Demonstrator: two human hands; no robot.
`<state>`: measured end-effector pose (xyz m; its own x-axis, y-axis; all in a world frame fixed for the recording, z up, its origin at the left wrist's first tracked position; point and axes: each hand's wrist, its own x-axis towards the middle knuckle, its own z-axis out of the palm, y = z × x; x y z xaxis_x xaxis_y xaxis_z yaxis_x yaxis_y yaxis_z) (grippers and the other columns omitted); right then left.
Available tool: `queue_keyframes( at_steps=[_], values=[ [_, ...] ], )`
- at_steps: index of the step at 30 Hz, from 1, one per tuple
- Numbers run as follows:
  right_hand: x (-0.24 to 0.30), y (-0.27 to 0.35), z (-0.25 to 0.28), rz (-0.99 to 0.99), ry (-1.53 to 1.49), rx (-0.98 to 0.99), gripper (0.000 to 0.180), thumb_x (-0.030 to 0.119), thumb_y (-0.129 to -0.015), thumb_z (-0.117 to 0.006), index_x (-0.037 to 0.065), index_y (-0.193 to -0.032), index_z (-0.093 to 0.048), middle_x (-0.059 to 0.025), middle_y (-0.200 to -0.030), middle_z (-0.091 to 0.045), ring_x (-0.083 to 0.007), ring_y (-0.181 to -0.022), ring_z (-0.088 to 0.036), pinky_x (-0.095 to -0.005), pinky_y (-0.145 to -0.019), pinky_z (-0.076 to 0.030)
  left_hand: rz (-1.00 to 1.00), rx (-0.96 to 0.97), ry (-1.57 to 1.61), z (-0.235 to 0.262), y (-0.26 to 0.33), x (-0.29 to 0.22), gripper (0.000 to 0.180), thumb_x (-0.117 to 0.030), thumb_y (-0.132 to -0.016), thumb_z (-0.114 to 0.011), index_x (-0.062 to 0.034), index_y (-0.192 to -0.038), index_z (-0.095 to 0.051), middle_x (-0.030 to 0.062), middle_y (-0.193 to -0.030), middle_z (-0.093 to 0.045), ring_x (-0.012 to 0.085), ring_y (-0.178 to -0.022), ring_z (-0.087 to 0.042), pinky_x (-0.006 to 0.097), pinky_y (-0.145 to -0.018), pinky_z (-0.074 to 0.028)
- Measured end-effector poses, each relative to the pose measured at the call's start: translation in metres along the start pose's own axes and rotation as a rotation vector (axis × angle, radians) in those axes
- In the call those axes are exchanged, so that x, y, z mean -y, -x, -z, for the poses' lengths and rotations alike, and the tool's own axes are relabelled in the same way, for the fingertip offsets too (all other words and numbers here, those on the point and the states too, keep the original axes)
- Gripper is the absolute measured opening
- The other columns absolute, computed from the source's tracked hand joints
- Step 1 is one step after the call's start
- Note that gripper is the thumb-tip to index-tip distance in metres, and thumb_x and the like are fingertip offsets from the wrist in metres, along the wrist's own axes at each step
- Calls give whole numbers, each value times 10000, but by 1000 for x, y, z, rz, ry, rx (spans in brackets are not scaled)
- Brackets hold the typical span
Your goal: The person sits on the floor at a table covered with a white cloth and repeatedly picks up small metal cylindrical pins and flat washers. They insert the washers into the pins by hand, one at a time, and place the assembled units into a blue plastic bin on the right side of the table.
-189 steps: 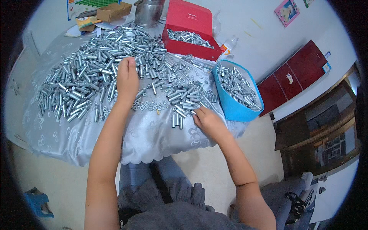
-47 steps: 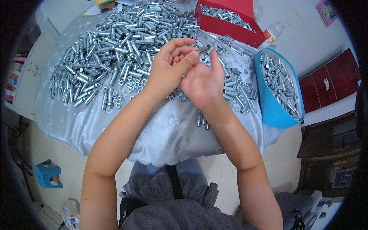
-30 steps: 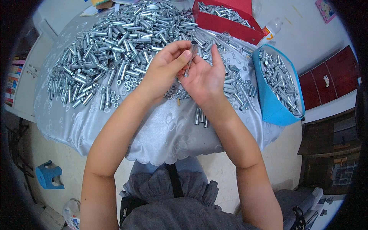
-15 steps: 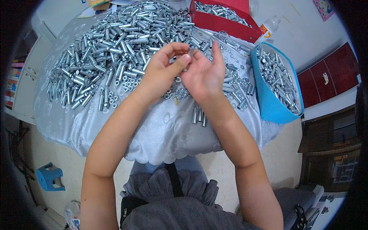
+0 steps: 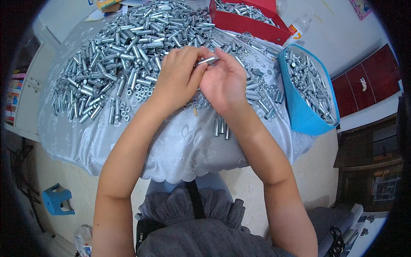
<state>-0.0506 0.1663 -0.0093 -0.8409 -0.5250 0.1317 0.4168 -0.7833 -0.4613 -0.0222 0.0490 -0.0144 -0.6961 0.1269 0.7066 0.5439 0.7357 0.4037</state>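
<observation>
Your left hand pinches a metal sleeve between thumb and fingers, above the tabletop's middle; your right hand is palm up against it, its thumb bent to the sleeve's right end, though you cannot tell whether it grips. Beneath them, a shiny silver-white tablecloth with a printed ring pattern drops over the tabletop's near edge in a scalloped hem. A heap of metal fasteners covers the left and far parts of the tabletop, with small nuts on its near side and three loose tubes toward the near edge. At the tabletop's far right edge stands an open red box, and at its right edge a blue fabric bin, both filled with metal parts. Around you are a blue stool on the pale floor, a white cabinet to your left and dark red doors to your right.
</observation>
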Motion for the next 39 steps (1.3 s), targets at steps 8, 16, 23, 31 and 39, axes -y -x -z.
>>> queue_keyframes(
  at_steps=[8, 16, 23, 31, 39],
  values=[
    [-9, 0, 1, -25, 181, -79, 391, 262, -941, -350, -59, -1156, -412, -159, -1128, -476, -232, -1037, -477, -370, -932, -374, 7, 80, -31, 13, -1, 10, 162, -136, -838, -470, 3, -916, -502, 140, -841, -490, 309, -792, -495, 370, -691, -399],
    [7, 3, -4, -52, 503, -138, 373, 313, -921, -403, 35, -1128, -540, -42, -916, -574, -128, -875, -524, -280, -773, -414, 59, 26, 26, 11, -1, 1, 214, -172, -890, -391, 9, -821, -483, 127, -769, -460, 292, -723, -482, 370, -640, -385],
    [7, 5, -12, 164, 936, -100, 361, 292, -920, -404, 18, -1073, -582, -55, -1029, -595, -82, -874, -522, -242, -796, -406, 716, 129, 1097, 6, 4, 0, 408, -407, -891, -428, -62, -677, -474, 7, -530, -376, 119, -444, -378, 255, -420, -321],
    [-4, 2, -9, 352, 934, 35, 385, 296, -922, -391, -3, -1071, -582, -63, -1029, -608, -103, -869, -528, -268, -780, -411, 863, -6, 1203, 12, -9, -26, 471, -510, -867, -429, -137, -599, -325, -55, -528, -270, 49, -419, -244, 203, -374, -177],
    [35, 7, -2, 142, 2163, 63, 226, 287, -688, -639, 75, -751, -685, -166, -695, -612, -323, -669, -589, -380, -619, -478, 942, -185, 1444, 25, -9, 2, 426, -448, -895, -416, -136, -621, -321, -59, -547, -211, 47, -428, -186, 208, -371, -166]
  ],
)
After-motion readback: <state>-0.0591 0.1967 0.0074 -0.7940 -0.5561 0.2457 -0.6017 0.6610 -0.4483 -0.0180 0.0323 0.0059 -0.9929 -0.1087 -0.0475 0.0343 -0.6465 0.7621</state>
